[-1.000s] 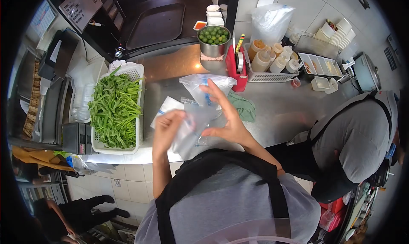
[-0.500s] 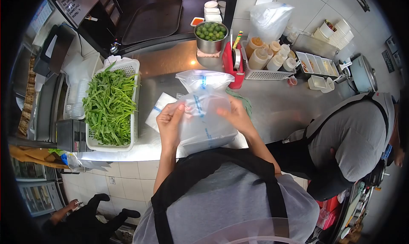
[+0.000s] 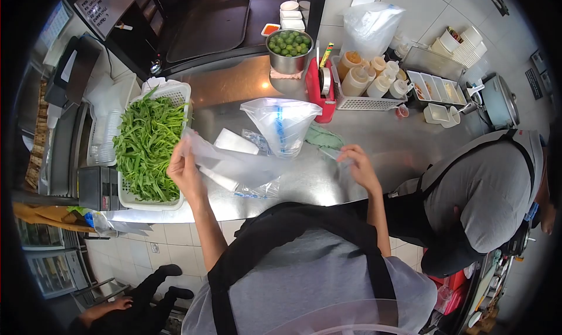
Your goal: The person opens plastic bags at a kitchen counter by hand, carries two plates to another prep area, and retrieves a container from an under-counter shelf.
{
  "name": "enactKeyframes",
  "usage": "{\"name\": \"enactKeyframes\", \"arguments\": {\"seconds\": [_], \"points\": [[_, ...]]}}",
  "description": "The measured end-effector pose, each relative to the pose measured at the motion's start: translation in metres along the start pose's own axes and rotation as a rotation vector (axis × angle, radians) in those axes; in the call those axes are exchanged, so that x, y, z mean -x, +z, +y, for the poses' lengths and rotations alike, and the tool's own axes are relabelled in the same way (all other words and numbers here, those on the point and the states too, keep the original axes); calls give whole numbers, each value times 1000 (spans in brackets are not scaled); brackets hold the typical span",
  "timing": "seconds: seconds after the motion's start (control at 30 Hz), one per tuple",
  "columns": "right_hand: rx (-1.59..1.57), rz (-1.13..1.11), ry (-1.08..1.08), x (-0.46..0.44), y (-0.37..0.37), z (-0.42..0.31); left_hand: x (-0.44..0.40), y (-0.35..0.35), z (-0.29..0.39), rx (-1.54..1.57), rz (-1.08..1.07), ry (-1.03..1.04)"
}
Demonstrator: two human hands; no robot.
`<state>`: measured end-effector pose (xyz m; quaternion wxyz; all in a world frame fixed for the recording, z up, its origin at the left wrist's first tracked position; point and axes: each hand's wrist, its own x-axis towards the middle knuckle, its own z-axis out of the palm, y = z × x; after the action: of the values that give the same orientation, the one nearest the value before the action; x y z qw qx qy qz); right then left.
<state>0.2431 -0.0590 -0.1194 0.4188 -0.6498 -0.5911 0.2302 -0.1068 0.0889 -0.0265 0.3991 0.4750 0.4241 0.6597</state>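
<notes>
My left hand (image 3: 186, 170) is closed on one end of a translucent plastic bag (image 3: 243, 164), which trails limp to the right over the counter. Off to the right, my right hand (image 3: 360, 168) has its fingers pinched together; a thin, clear bit shows at the fingertips, too faint to name. Between the hands, farther back, stands a clear plastic bag with blue print (image 3: 281, 127), its mouth spread wide. Beside and partly under the held bag lie a folded white paper or napkin (image 3: 235, 141) and a crinkled clear wrapper (image 3: 260, 189). A green cloth (image 3: 324, 137) lies near my right hand.
A white basket of leafy greens (image 3: 153, 145) borders the left. Behind are a pot of green limes (image 3: 288, 43), a red tape dispenser (image 3: 321, 92) and a crate of sauce bottles (image 3: 369, 104). One person (image 3: 480, 189) stands close on the right; another (image 3: 140, 300) is at lower left.
My hands have moved apart, the left one drawing the translucent bag leftward. The printed bag and white paper are more exposed. The person at lower left has shifted.
</notes>
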Motion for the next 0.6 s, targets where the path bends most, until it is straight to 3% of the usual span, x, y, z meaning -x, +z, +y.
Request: {"name": "enactKeyframes", "arguments": {"seconds": [0.07,0.1,0.17,0.27,0.33,0.37,0.47,0.57,0.6], "points": [[-136,125,-129,-10,-13,-24,-5,-4,9,-135,9,73],[-216,114,-82,-10,-15,-32,-3,4,17,-97,41,108],[-373,101,1,-10,-17,-50,0,5,20,-318,-55,253],[-525,-116,-217,-25,-23,-112,19,31,40,-522,-223,450],[-745,-222,-221,-30,-12,-140,33,49,39,-587,-368,600],[-721,-184,-188,-33,-1,-156,40,56,35,-627,-455,734],[-658,-159,-138,-36,20,-177,53,71,36,-563,-577,841],[-562,-395,-128,-43,28,-156,49,71,43,-512,-585,807],[-498,-514,-80,-44,20,-149,51,69,39,-263,-673,539]]}}
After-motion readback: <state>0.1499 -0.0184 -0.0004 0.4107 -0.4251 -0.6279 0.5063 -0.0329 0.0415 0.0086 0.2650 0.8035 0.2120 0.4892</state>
